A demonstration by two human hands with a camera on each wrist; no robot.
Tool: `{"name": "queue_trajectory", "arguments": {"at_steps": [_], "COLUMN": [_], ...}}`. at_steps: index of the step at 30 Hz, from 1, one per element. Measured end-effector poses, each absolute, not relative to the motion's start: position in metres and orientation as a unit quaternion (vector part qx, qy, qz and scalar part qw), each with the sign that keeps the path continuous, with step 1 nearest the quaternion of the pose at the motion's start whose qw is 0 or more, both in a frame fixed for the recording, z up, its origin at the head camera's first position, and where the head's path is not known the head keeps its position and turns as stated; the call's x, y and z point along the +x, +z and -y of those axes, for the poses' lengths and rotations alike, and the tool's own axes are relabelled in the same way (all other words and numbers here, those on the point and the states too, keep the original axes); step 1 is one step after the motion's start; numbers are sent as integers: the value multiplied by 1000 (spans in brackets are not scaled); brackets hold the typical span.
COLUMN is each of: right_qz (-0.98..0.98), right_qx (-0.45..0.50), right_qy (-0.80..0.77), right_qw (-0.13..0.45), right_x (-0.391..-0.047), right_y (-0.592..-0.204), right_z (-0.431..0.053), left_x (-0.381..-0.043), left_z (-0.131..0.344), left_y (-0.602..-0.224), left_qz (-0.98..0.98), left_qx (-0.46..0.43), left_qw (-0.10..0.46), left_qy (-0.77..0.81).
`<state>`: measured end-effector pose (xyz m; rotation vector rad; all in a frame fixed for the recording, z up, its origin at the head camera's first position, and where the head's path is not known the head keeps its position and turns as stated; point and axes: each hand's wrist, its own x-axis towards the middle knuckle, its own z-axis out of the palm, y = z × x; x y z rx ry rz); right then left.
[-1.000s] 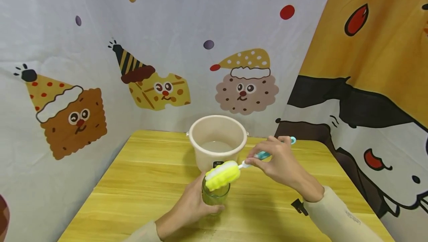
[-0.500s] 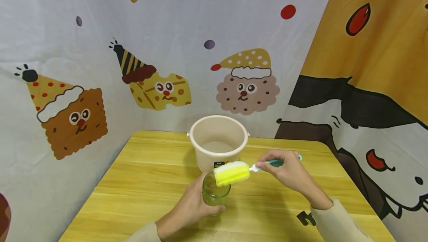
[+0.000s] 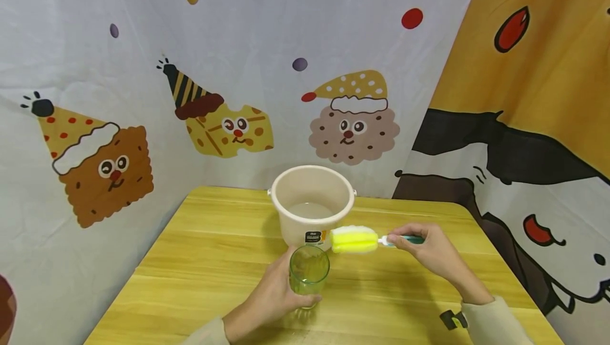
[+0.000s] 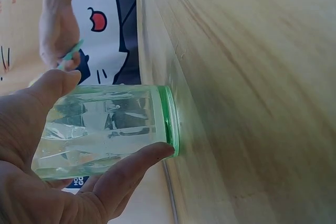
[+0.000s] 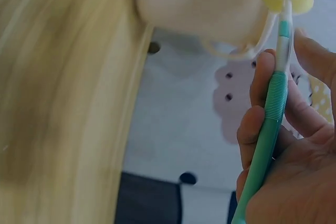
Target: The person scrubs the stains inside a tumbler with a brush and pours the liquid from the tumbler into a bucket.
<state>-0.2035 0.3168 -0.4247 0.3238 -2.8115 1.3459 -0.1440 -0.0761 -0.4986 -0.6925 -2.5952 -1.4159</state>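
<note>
My left hand [image 3: 276,289] grips a clear green drinking glass [image 3: 310,271] around its side. In the left wrist view the glass [image 4: 105,129] shows its thick base close by the tabletop, with thumb and fingers on either side. My right hand [image 3: 431,250] holds a bottle brush by its teal and white handle [image 5: 270,108], fingers curled round it. The brush's yellow and white sponge head [image 3: 355,239] hangs in the air to the right of the glass, apart from its rim, and overlaps the bucket's lower right edge in the head view.
A cream bucket [image 3: 283,212] with a dark label stands behind the glass on the wood-grain table [image 3: 214,260]. A cartoon-printed curtain [image 3: 248,59] closes in the back and both sides. A small black device [image 3: 450,319] shows at my right sleeve.
The brush has moved right, from over the glass's mouth to beside it, and tipped from slanting to nearly level. My left hand and the glass have stayed in place.
</note>
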Motion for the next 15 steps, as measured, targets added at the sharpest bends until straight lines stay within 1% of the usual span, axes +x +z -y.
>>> {"name": "queue_trajectory", "arguments": {"at_steps": [15], "right_qz": [918], "right_qx": [61], "right_qy": [386], "right_qw": [-65], "right_x": [-214], "right_y": [-459], "right_z": [-356], "left_x": [-146], "left_z": [75], "left_y": [-499], "left_qz": [855], "left_qx": [-222], "left_qw": [48], "left_qy": [-467]}}
